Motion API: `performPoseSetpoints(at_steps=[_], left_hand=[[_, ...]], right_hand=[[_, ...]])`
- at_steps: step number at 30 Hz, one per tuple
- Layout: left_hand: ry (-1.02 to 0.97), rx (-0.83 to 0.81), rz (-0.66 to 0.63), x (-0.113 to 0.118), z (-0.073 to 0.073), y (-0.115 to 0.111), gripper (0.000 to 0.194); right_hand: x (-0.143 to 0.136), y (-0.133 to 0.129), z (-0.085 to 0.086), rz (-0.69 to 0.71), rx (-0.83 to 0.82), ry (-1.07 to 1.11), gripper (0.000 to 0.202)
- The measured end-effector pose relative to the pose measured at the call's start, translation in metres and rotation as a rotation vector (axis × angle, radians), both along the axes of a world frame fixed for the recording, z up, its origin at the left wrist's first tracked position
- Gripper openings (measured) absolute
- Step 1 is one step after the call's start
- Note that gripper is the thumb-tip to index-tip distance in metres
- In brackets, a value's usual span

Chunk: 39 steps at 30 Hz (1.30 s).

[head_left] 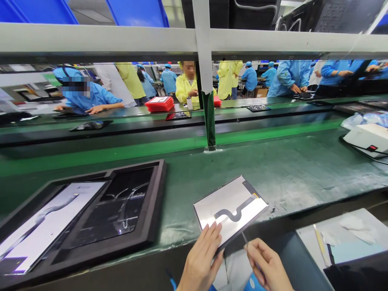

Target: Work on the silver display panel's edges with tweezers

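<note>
An LCD display panel (224,206) lies tilted at the front edge of the green bench, its silvery back facing up with a dark S-shaped flex cable (235,214) across it. My left hand (204,254) grips the panel's near left corner, fingers laid on top and thumb at the lower edge. In my right hand (263,258), finger and thumb pinch a thin, grey, pointed tool (244,237), possibly tweezers. Its tip reaches the panel's near edge; whether it touches is unclear. The other right fingers are curled.
At left, a black foam tray (159,190) holds another panel (60,218) and a dark glass screen (121,206). A metal post (209,117) rises from the green bench (291,165). A white box (368,139) stands right. Co-workers sit beyond the conveyor line (136,133).
</note>
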<state>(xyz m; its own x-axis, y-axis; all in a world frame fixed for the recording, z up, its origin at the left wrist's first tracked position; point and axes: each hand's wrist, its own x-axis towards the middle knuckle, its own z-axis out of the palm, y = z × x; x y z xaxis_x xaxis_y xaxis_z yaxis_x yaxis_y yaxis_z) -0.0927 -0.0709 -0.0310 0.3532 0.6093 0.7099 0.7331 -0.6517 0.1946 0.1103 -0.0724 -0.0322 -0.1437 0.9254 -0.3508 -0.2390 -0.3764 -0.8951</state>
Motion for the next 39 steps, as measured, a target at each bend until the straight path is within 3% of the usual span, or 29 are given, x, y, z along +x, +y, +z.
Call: performPoseSetpoints(at_steps=[5, 10, 25, 30, 36, 39], left_hand=[[0.011, -0.002, 0.005, 0.0, 0.001, 0.0, 0.027], [-0.011, -0.016, 0.004, -0.001, 0.0, 0.0, 0.031], [-0.011, -0.004, -0.002, -0.001, -0.001, 0.0, 0.026], [0.001, -0.002, 0.009, 0.0, -0.001, -0.001, 0.027], [0.022, -0.017, 0.01, -0.001, 0.006, 0.0, 0.027], [-0.02, -0.016, -0.048, -0.004, -0.001, -0.011, 0.032]], right_hand=[[-0.004, -0.013, -0.017, -0.158, 0.423, -0.562, 0.039], [-0.006, -0.015, -0.02, -0.181, 0.664, -0.868, 0.038], [-0.011, -0.017, -0.02, -0.162, 0.79, -1.057, 0.036], [-0.012, -0.017, -0.02, -0.174, 0.644, -0.904, 0.038], [-0.006, -0.004, -0.009, 0.079, -0.056, -0.102, 0.056], [-0.007, 0.001, -0.003, 0.099, -0.268, 0.208, 0.059]])
